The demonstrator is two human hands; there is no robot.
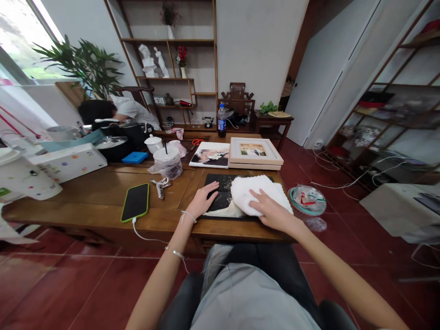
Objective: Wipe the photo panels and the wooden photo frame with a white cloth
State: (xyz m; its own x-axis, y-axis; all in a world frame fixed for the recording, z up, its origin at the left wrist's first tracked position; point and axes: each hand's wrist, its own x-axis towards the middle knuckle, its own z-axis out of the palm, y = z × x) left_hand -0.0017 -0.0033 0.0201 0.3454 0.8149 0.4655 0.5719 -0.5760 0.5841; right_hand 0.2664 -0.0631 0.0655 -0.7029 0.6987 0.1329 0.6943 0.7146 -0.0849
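Observation:
A dark picture panel (225, 184) with a pale dress-like shape at its lower edge lies flat on the wooden table in front of me. My left hand (204, 198) rests on the panel's left part, fingers stretched out and holding nothing. A folded white towel (275, 192) covers much of the right side. From above, my right hand (270, 208) holds this towel against the panel, its fingers sunk into the cloth. The panel's surface beneath the towel is hidden.
Behind the panel are a photo print (210, 154), framed photo (254, 151) and bottle (222, 121). A charging phone (135, 202), metal piece (161, 187) and bagged cup (167, 164) sit left. A basket (305, 201) stands right. Another person (132, 110) leans over the table's far left.

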